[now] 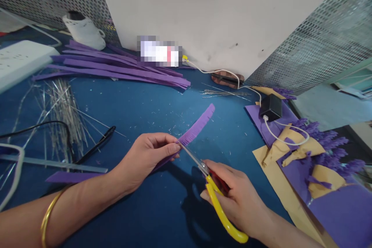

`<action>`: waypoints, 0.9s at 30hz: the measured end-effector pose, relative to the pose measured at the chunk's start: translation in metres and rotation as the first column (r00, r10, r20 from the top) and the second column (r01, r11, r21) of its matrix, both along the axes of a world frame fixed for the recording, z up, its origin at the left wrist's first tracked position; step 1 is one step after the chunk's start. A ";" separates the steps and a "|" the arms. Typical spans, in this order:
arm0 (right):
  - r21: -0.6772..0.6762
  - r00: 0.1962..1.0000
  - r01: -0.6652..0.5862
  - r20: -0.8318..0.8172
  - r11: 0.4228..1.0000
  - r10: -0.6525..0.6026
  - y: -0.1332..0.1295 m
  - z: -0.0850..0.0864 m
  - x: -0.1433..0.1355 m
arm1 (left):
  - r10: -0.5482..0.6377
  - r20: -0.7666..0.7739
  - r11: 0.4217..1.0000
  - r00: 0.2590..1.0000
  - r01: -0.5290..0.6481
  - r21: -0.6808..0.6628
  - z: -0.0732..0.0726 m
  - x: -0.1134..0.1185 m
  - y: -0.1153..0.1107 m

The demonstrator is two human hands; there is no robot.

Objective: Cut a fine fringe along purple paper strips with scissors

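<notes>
Pinched between the thumb and fingers of my left hand (158,149) is a purple paper strip (199,124). Small cuts fringe the edge of its free end, which points up and to the right. My right hand (235,193) is closed on scissors (219,207) with yellow handles and a patch of red near the fingers. Their blades reach to the strip just beside my left thumb. Whether the blades are fully closed is hard to make out. Part of the strip behind my left hand is hidden.
Several uncut purple strips (122,66) lie at the back, near a white mug (84,33) and a blurred-out screen (159,52). Thin wires (64,112) and a white power strip (23,60) are left. Purple flower bunches (322,143), wrapped in tan paper, and a black adapter (271,107) are right.
</notes>
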State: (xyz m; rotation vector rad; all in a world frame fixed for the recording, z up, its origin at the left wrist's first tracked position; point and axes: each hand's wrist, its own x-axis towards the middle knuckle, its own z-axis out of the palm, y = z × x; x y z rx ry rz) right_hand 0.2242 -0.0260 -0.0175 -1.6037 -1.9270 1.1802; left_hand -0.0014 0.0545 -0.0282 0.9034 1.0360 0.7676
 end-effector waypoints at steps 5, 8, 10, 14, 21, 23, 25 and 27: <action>0.004 1.000 -0.019 -0.011 1.000 0.019 -0.001 -0.002 0.002 | 0.001 -0.005 1.000 1.000 -0.001 0.003 0.000 0.000 0.000; 0.007 1.000 -0.009 -0.018 1.000 0.009 -0.001 -0.004 0.002 | 0.001 -0.001 1.000 1.000 -0.001 0.001 0.000 -0.001 0.000; -0.006 0.999 0.004 -0.034 1.000 -0.004 -0.001 -0.004 0.001 | -0.004 0.010 1.000 1.000 0.004 -0.007 0.000 -0.001 0.000; -0.064 0.995 0.020 -0.092 0.998 -0.026 0.002 0.002 -0.002 | -0.011 0.025 1.000 1.000 0.011 -0.024 0.003 0.000 0.000; -0.272 0.978 0.035 -0.188 0.962 -0.089 0.009 0.016 -0.006 | 0.012 -0.009 1.000 1.000 -0.012 -0.024 0.002 0.000 0.001; -0.276 0.988 0.050 -0.124 0.960 -0.087 0.011 0.016 -0.003 | 0.027 -0.013 1.000 1.000 -0.028 -0.015 0.000 0.000 0.000; -0.232 0.997 0.073 -0.011 0.970 -0.078 0.011 0.017 0.001 | 0.055 -0.012 0.998 0.998 -0.055 -0.007 -0.002 -0.001 0.000; -0.162 0.989 0.087 0.135 0.983 -0.065 0.011 0.019 0.008 | 0.096 -0.012 0.995 0.995 -0.096 -0.016 -0.003 0.000 0.000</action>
